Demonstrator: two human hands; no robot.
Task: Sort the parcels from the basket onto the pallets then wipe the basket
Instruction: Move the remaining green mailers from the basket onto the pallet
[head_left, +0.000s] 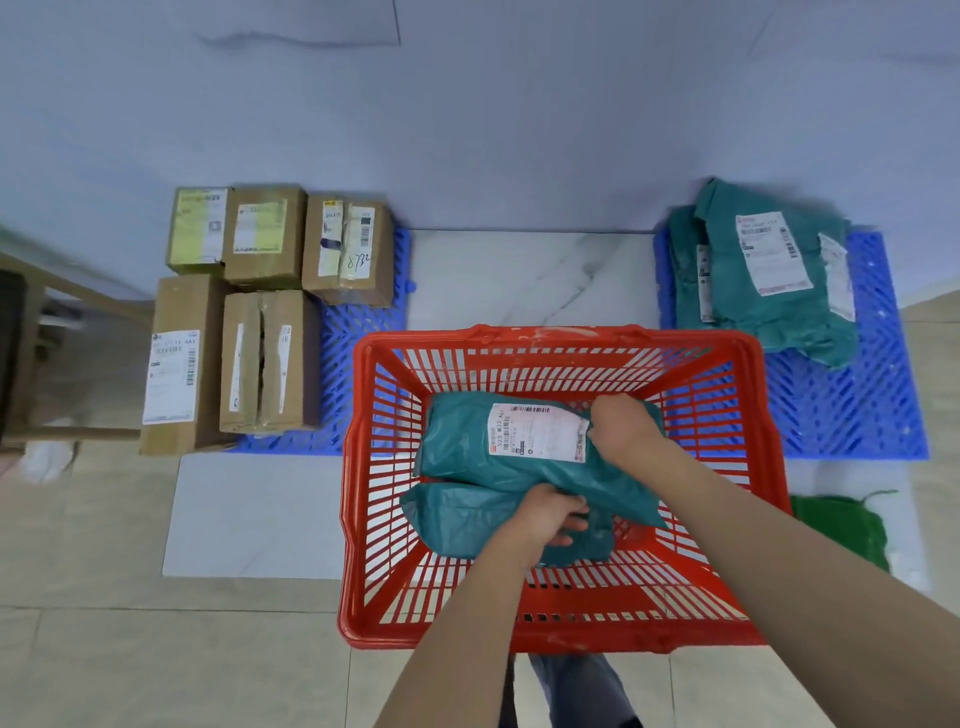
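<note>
In the head view, both hands reach into the red basket (561, 631): the right hand (621, 428) pinches the far edge of the labelled teal mailer (524, 457), while the left hand (550, 517) curls around its near edge, above a second teal mailer (457, 519). The slick bag could slip free, or drag the lower one along, on the way to the right pallet (857, 405).

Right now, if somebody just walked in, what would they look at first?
Probably the big red basket in the middle of the floor, where the left hand and right hand are grabbing the teal mailer bags inside it. Next they'd spot the brown cardboard boxes on the blue pallet at the left, and more teal bags piled at the right.
</note>
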